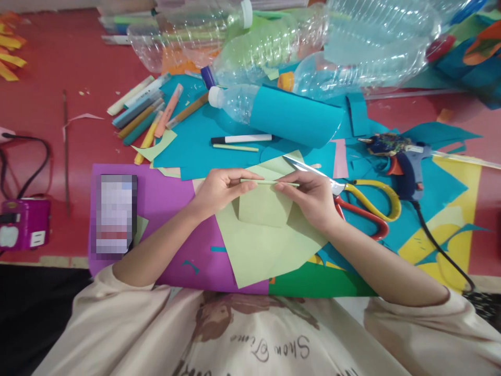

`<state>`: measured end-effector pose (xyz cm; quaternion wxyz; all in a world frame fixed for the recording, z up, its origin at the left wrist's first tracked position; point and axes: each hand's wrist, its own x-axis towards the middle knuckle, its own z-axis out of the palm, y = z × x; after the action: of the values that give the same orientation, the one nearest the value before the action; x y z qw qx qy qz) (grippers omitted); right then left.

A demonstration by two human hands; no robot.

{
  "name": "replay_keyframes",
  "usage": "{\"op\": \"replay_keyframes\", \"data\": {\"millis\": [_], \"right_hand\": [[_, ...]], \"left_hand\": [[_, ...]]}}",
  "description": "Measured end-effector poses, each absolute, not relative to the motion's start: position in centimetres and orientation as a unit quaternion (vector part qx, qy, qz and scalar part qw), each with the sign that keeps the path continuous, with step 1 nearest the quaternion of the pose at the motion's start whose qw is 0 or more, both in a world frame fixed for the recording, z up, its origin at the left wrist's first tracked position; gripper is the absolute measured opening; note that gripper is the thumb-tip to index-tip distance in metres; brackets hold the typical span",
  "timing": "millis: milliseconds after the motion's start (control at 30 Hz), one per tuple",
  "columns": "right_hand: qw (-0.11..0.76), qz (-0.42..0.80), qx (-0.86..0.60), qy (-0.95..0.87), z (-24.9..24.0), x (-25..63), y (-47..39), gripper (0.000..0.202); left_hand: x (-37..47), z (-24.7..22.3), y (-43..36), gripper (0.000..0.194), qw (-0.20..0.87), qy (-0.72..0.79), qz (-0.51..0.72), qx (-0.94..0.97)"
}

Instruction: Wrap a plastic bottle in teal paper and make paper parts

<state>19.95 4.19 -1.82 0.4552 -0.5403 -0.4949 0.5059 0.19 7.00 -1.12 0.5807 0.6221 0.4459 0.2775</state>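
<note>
Between both hands is a small pale green paper piece (265, 206), its far edge rolled or folded into a narrow strip. My left hand (223, 189) pinches the left end of that edge between thumb and fingers. At the right end my right hand (311, 196) does the same. Beneath lies a larger pale green sheet (250, 256). Scissors with yellow and red handles (373, 201) rest beside my right hand, their blades partly hidden behind it. Beyond the hands lie a thin pale green paper roll (235, 148) and a black-and-white marker (241, 139).
A bottle wrapped in blue paper (295, 115) lies ahead, with clear plastic bottles (270, 42) behind it. Several markers (141, 109) are at the left back. A glue gun (407, 162) with a cord lies right. A phone (114, 214) sits on purple paper (172, 235).
</note>
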Motion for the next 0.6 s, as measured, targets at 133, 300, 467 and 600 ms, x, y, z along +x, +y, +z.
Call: {"op": "replay_keyframes", "data": {"millis": [133, 300, 467, 600], "right_hand": [[0.458, 0.494, -0.543, -0.502, -1.81, 19.92, 4.14, 0.014], [0.456, 0.500, -0.540, -0.501, -1.80, 19.89, 4.13, 0.018], [0.449, 0.510, -0.545, -0.491, -1.66, 19.86, 4.13, 0.019], [0.449, 0.517, -0.540, -0.489, -1.63, 19.94, 4.16, 0.019]], "left_hand": [[0.34, -1.19, 6.97, 0.037, 0.555, 0.472, 0.296, 0.618], [0.32, -1.19, 6.82, 0.038, 0.499, 0.488, 0.312, 0.644], [0.13, -1.23, 6.81, 0.035, 0.474, 0.486, 0.324, 0.659], [-0.03, -1.15, 6.92, 0.033, 0.491, 0.487, 0.312, 0.652]]}}
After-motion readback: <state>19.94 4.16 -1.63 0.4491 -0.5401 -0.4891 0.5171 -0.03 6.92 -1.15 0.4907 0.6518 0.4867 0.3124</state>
